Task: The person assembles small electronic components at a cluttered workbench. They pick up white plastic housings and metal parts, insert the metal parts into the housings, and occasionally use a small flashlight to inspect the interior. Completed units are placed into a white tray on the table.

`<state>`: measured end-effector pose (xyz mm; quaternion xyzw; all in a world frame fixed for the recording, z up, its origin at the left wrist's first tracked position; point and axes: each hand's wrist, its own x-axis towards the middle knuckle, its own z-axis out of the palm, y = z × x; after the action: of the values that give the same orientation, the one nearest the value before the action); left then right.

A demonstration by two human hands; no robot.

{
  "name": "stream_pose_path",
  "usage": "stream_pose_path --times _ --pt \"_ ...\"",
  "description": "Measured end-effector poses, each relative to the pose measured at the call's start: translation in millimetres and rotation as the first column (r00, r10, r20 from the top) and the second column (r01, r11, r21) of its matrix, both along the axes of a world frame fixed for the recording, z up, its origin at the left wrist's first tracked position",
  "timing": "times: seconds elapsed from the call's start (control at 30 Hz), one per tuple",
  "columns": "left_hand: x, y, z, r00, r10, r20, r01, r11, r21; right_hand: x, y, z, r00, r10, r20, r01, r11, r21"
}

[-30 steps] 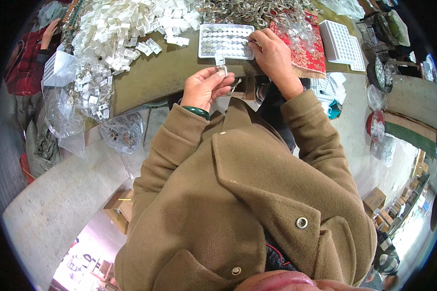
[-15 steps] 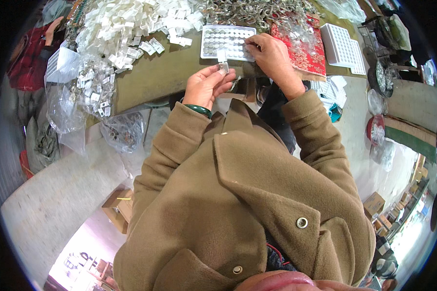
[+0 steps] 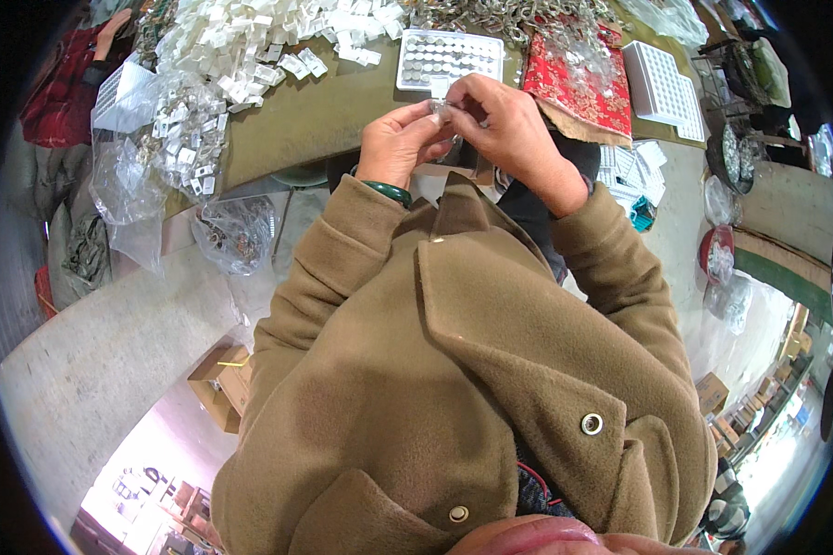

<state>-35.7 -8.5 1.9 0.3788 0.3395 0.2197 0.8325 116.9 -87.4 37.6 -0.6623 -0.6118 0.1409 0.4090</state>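
near the shallow white tray [image 3: 501, 61], left fingers [image 3: 415, 117] and right fingers [image 3: 479, 91] closely pinch a squarish plastic piece [image 3: 440, 87].

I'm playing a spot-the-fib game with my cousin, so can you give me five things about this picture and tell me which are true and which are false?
1. The left hand and the right hand are close together at a small pale piece. True.
2. The white tray is bare inside. False: round pieces sit in it in rows.
3. A dark green bracelet is on the left wrist. True.
4. The person's coat is bright blue. False: the coat is brown.
5. The red flowered cloth is left of the tray. False: the cloth is to the tray's right.
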Motion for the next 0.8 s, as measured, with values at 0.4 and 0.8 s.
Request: stream_pose_path --times 0.4,0.8 --pt "-13.2 0.1 -7.6 1.000 -0.001 0.021 0.003 0.996 -0.090 -10.6 -0.5 -23.0 0.999 0.036 0.018 -0.037 0.998 0.045" --pt "-11.9 5.5 -8.7 0.984 0.177 0.007 -0.176 0.982 -0.067 -13.1 20.4 -22.9 0.995 0.102 -0.005 -0.101 0.989 0.108"
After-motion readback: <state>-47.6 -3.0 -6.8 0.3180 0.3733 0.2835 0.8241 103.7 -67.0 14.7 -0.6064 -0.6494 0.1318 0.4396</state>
